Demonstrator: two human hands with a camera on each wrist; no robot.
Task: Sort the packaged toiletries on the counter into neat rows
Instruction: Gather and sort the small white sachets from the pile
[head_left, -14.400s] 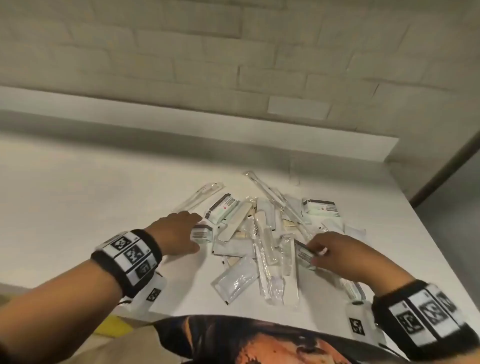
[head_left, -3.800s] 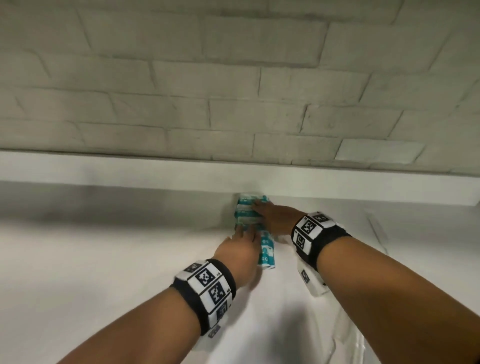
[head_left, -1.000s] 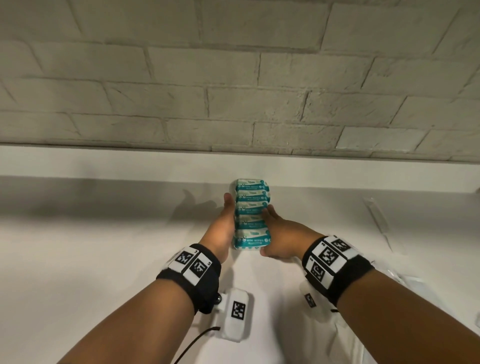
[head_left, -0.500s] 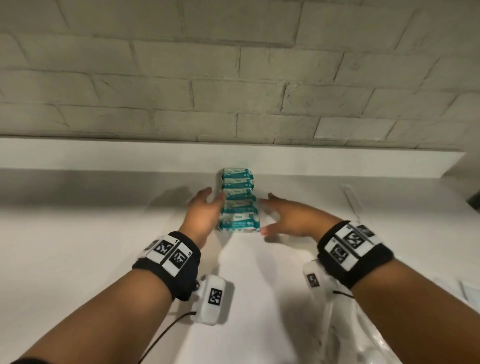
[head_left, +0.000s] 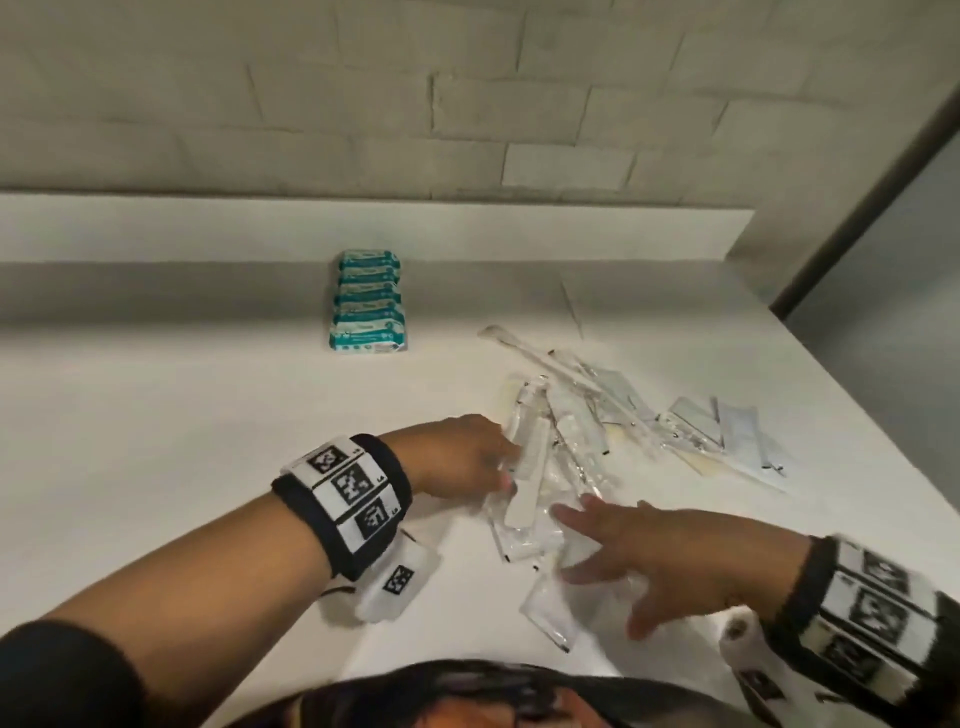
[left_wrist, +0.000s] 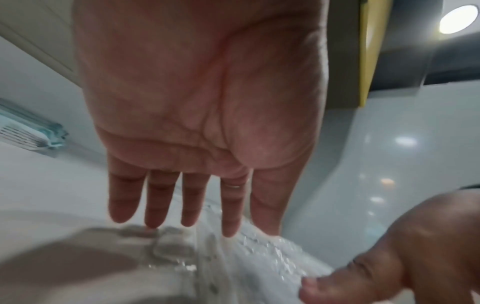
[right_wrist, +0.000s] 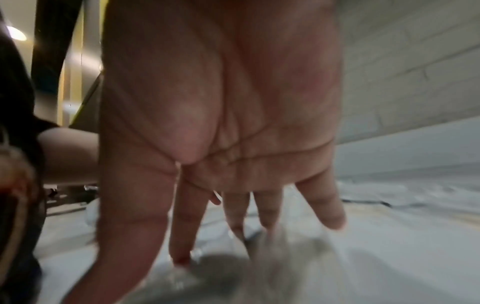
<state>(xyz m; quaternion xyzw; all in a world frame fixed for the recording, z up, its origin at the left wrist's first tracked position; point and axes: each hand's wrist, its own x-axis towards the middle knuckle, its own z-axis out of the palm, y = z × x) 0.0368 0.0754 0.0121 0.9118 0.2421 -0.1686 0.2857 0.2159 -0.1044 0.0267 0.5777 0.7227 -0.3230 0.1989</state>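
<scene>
A neat row of teal-and-white packets (head_left: 368, 304) lies at the back of the white counter (head_left: 156, 415), near the wall. A loose pile of clear-wrapped toiletries (head_left: 561, 457) is spread over the right half. My left hand (head_left: 467, 457) reaches the pile's left edge, fingers straight (left_wrist: 161, 205), their tips touching the wrappers (left_wrist: 182, 246) and a wrapped white comb (head_left: 530, 478). My right hand (head_left: 623, 551) hovers spread over the near packets, fingers straight (right_wrist: 259, 216), fingertips on clear plastic (right_wrist: 233, 267). Neither hand holds anything.
A raised ledge (head_left: 363, 228) and a brick wall (head_left: 467, 104) bound the counter at the back. The counter's right edge (head_left: 857, 405) runs diagonally beside a grey floor. More flat sachets (head_left: 737, 431) lie at the pile's far right. My dark shirt (head_left: 467, 696) is at the near edge.
Both hands have left the teal packet row and come back toward me, down to the clear-wrapped pile. The head view has tilted down and right.
</scene>
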